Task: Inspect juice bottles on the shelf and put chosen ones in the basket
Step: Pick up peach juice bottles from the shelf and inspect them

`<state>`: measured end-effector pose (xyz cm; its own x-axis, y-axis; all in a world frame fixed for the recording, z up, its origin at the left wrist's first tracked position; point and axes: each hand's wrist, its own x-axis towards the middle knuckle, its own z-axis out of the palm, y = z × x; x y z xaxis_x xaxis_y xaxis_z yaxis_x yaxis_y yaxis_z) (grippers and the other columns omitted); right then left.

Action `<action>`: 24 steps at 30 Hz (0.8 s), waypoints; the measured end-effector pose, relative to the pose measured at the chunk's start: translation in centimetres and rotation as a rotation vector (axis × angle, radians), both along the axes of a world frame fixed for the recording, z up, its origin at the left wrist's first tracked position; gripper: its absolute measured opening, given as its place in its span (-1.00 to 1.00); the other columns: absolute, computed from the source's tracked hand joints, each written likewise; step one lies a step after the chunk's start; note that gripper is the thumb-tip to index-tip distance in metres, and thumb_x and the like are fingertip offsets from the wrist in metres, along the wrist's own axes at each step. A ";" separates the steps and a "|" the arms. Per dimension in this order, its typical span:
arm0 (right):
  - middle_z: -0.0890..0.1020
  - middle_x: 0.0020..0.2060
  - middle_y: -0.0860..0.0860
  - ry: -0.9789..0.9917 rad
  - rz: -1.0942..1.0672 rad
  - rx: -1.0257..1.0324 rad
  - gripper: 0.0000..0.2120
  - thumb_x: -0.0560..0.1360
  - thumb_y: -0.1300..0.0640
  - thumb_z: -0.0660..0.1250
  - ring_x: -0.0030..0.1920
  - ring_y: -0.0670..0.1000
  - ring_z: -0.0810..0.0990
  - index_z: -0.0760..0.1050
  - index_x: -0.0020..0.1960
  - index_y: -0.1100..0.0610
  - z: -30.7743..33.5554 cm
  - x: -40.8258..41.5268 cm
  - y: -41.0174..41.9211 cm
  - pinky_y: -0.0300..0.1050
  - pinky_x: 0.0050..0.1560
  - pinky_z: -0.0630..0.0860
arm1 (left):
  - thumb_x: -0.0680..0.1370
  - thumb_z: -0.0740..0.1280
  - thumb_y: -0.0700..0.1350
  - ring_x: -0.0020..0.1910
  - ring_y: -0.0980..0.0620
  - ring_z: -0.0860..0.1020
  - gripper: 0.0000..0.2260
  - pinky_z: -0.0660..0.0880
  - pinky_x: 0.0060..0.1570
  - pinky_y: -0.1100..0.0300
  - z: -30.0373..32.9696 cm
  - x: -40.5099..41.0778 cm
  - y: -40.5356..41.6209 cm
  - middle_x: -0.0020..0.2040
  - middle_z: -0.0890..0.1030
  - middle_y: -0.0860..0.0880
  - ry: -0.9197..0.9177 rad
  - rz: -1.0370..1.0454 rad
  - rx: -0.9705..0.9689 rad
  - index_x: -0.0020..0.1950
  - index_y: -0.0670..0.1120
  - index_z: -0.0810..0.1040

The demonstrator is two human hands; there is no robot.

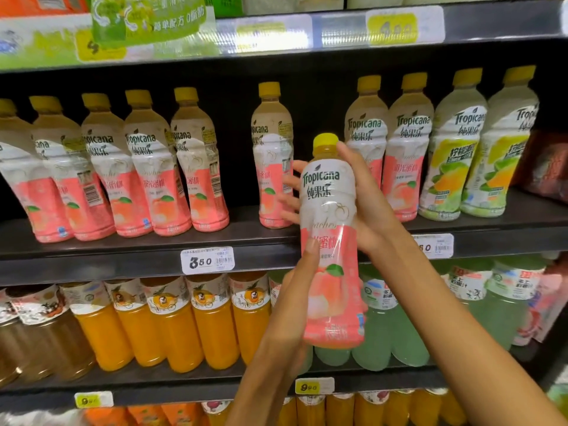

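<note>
Basket nowhere in frame. Pink-and-white yellow-capped plastic peach juice bottle (333, 241) held upright before the black metal shelf (123, 256), left hand (295, 305) gripping low, right hand (365, 204) curled behind, fingertips half hidden.

Single head-worn wide-angle view, facing forward and slightly down at the shelf (215, 241) at close range. Shelf edges tilt and bow, higher toward 3 o'clock. Forearms enter from 6 o'clock.
</note>
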<state>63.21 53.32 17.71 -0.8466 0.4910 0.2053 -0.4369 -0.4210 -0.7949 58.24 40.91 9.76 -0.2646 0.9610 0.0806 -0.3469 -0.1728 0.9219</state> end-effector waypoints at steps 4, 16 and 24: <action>0.64 -0.17 0.15 0.052 0.013 -0.029 -0.59 0.37 -0.11 0.34 -0.25 0.08 0.65 0.54 -0.01 0.22 -0.3 0.0 -0.8 -0.07 -0.23 0.62 | 0.19 0.35 0.34 -0.31 -0.09 0.65 -0.29 0.62 -0.24 0.07 -0.5 0.2 -0.3 -0.20 0.66 -0.20 0.004 -0.054 0.033 0.09 -0.19 0.60; 0.60 -0.17 0.06 0.024 -0.086 0.185 -0.61 0.49 -0.15 0.28 -0.14 0.03 0.62 0.55 0.03 0.18 0.4 1.4 -1.6 -0.11 -0.14 0.60 | 0.29 0.31 0.42 -0.29 -0.06 0.64 -0.41 0.57 -0.26 0.11 -1.0 -0.3 -1.1 -0.20 0.67 -0.15 -0.017 0.065 0.025 -0.05 -0.06 0.69; 0.60 -0.29 0.06 0.079 0.069 -0.008 -0.67 0.43 -0.11 0.29 -0.27 0.03 0.60 0.51 -0.15 0.17 1.1 0.6 -1.5 -0.08 -0.19 0.62 | 0.53 0.03 0.33 -0.34 -0.03 0.61 -0.37 0.55 -0.28 0.14 -1.7 0.0 -1.2 -0.27 0.62 -0.12 -0.249 -0.347 0.032 -0.05 -0.16 0.65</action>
